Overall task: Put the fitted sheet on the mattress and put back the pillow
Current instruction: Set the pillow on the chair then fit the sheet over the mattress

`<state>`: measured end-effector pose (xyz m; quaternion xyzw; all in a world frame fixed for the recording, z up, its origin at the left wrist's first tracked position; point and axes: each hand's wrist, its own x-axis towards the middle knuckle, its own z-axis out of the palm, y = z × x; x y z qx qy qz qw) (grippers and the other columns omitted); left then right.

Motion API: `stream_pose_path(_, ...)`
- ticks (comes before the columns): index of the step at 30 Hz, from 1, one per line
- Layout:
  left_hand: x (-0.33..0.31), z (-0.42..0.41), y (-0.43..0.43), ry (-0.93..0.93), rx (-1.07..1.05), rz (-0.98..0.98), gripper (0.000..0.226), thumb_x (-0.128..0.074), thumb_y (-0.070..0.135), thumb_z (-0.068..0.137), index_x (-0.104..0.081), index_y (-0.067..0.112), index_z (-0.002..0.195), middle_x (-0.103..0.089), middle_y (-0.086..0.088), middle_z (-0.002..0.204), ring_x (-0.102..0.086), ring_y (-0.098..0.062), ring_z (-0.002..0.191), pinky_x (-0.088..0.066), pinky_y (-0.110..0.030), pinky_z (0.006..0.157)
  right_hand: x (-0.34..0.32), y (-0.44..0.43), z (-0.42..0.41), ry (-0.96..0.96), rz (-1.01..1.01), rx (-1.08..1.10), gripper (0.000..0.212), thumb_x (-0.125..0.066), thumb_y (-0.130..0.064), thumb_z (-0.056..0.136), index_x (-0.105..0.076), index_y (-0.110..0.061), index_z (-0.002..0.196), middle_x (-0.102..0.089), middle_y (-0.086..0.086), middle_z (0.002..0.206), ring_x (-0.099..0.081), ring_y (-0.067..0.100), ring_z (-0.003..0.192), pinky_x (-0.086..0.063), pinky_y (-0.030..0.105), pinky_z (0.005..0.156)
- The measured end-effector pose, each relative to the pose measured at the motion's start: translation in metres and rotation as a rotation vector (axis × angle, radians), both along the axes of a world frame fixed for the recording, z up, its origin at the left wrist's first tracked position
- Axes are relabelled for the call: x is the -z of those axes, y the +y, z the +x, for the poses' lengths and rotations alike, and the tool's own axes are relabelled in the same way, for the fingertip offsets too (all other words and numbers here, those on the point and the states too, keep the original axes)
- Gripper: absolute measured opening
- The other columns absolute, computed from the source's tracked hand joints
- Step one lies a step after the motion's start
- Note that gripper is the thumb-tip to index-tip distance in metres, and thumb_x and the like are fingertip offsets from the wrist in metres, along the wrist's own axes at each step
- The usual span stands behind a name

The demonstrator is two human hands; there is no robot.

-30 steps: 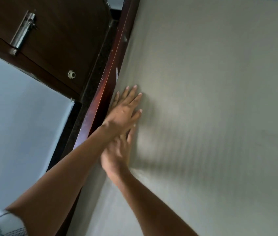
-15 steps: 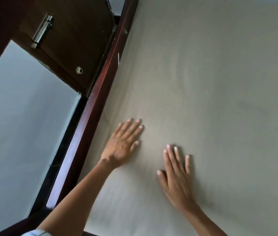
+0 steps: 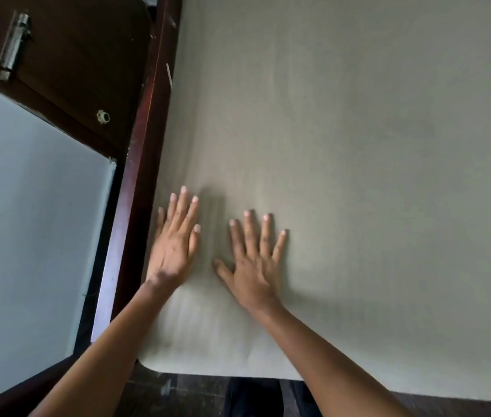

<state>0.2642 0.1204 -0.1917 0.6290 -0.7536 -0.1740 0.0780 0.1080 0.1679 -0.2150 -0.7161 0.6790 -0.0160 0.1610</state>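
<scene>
Dark brown wood framed the left side of the scene: a cabinet door point(image 3: 66, 49) with a long silvery metal handle point(image 3: 15, 46) and a small round metal fitting point(image 3: 103, 116), and below it a pale bluish-white flat panel point(image 3: 27, 212). A glossy reddish-brown wooden bed rail point(image 3: 145, 164) ran along the edge of the bed.

A pale grey-green fitted sheet point(image 3: 343, 139) lay stretched across the top of the mattress point(image 3: 160, 361), reaching the rail on one side and wrapping over the rounded near corner and near edge. Its cloth looked mostly smooth, with faint lengthwise ripples around the hands.

Both hands lay palm-down on the sheet near that corner, grasping nothing. The left hand point(image 3: 175, 248), slightly blurred, was flat with straight fingers close together, just beside the rail. The right hand point(image 3: 253, 266) rested just beside it, fingers straight and spread, thumb pointing toward the left hand; the two hands were apart, not touching. Bare forearms reached in from the lower edge, over a dark floor point(image 3: 196, 392) below the mattress.
</scene>
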Motion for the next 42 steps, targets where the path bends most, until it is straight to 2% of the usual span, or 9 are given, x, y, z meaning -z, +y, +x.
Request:
stream_pose_path(6,-0.011,0.010,0.044,0.104,-0.075,0.086,0.063,-0.014,0.042,0.093,-0.034,0.013,0.144,-0.015,-0.002,0.156,-0.003,-0.010,0.144,0.001,-0.028,0.118,-0.009,0.025,0.079,-0.011,0.095,-0.236,0.070,-0.026,-0.045,0.096,0.002,-0.014,0.152,0.012,0.009,0.158,0.019,0.034,0.143,0.012,0.066,0.108)
stream_pose_path(10,-0.032,0.021,0.060,0.089,-0.121,0.171,0.070,-0.009,0.048,0.088,-0.034,0.014,0.144,-0.020,0.001,0.155,-0.005,-0.006,0.143,0.006,-0.019,0.115,-0.026,0.059,0.110,-0.131,0.211,-0.381,0.070,-0.040,-0.045,0.093,-0.017,-0.017,0.151,-0.017,0.011,0.157,0.005,0.030,0.146,0.007,0.058,0.113)
stream_pose_path(12,-0.051,0.018,0.067,0.091,-0.117,0.187,0.066,-0.014,0.046,0.090,-0.043,0.014,0.140,-0.034,-0.001,0.151,-0.017,-0.011,0.143,-0.005,-0.026,0.117,-0.050,0.073,0.107,-0.215,0.289,-0.473,0.064,-0.039,-0.044,0.094,-0.023,-0.016,0.149,-0.027,0.011,0.154,-0.001,0.031,0.146,0.006,0.054,0.114)
stream_pose_path(14,-0.078,0.008,0.075,0.177,-0.182,0.237,0.049,-0.028,0.035,0.096,-0.054,0.013,0.131,-0.050,-0.001,0.140,-0.036,-0.018,0.137,-0.027,-0.033,0.113,-0.089,0.078,0.088,-0.422,0.394,-0.327,0.046,-0.042,-0.031,0.095,-0.048,-0.009,0.135,-0.051,0.012,0.137,-0.030,0.029,0.138,-0.017,0.044,0.115)
stream_pose_path(16,-0.104,-0.004,0.086,0.274,-0.291,0.341,0.034,-0.036,0.020,0.099,-0.061,0.013,0.122,-0.060,-0.001,0.127,-0.053,-0.019,0.121,-0.041,-0.030,0.099,-0.125,0.080,0.057,-0.597,0.449,-0.002,0.032,-0.043,-0.022,0.095,-0.063,-0.006,0.116,-0.065,0.011,0.117,-0.056,0.027,0.113,-0.040,0.031,0.092)
stream_pose_path(19,-0.133,-0.029,0.102,0.284,-0.314,0.474,0.030,-0.041,0.013,0.097,-0.064,0.017,0.116,-0.067,-0.002,0.115,-0.062,-0.021,0.101,-0.046,-0.028,0.084,-0.163,0.088,0.005,-0.648,0.427,0.321,0.033,-0.042,-0.019,0.095,-0.061,-0.014,0.122,-0.064,0.004,0.122,-0.059,0.023,0.111,-0.045,0.030,0.090)
stream_pose_path(24,-0.172,-0.089,0.122,0.212,0.035,0.641,0.036,-0.043,0.008,0.093,-0.059,0.020,0.124,-0.065,0.002,0.118,-0.059,-0.016,0.100,-0.038,-0.020,0.077,-0.209,0.097,-0.058,-0.585,0.463,0.455,0.022,-0.045,-0.019,0.093,-0.063,-0.010,0.103,-0.068,0.009,0.102,-0.059,0.022,0.086,-0.043,0.029,0.070)
stream_pose_path(33,-0.202,-0.154,0.113,0.021,0.243,0.681,0.042,-0.040,0.018,0.097,-0.044,0.019,0.139,-0.048,-0.002,0.141,-0.043,-0.019,0.130,-0.037,-0.030,0.105,-0.240,0.104,-0.103,-0.427,0.449,0.499,0.030,-0.042,-0.010,0.091,-0.057,-0.008,0.117,-0.062,0.008,0.116,-0.058,0.027,0.105,-0.049,0.034,0.083)
stream_pose_path(42,-0.212,-0.262,0.109,-0.197,0.326,0.608,0.048,-0.043,0.014,0.093,-0.042,0.023,0.140,-0.046,-0.001,0.139,-0.041,-0.022,0.130,-0.036,-0.035,0.106,-0.239,0.101,-0.197,-0.255,0.478,0.434,0.041,-0.045,-0.011,0.089,-0.050,-0.012,0.129,-0.057,0.008,0.121,-0.052,0.028,0.113,-0.042,0.036,0.090)
